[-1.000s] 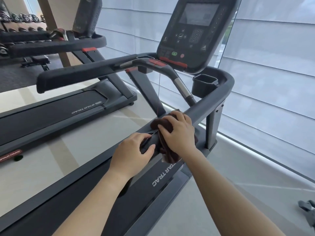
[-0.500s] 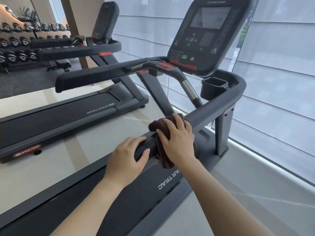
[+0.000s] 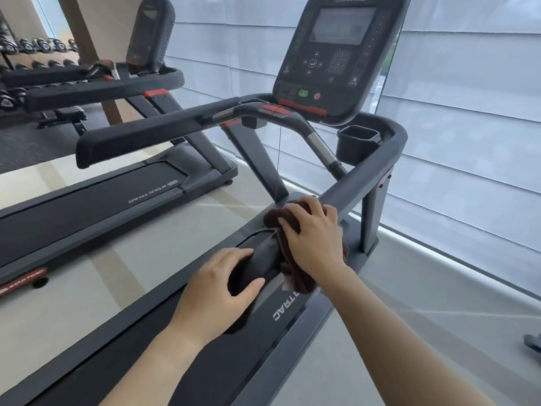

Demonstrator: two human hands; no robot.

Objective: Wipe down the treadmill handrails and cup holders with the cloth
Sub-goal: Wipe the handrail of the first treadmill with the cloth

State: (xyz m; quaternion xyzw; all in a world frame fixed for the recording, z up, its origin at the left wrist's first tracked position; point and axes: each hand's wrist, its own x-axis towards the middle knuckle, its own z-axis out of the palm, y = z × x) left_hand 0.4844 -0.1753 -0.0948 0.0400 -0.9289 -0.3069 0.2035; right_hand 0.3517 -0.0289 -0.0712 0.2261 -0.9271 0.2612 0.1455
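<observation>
On rail, near end gripped by left hand for bracing; beyond, cloth clasped round it by right hand, wiping.

There is just one camera. It sits on the person's head and looks forward and down along a handrail of the treadmill. The near end of that rail is close, low in the middle. The console stands farther off at the top. A second treadmill shows on the left, window blinds on the right.
</observation>
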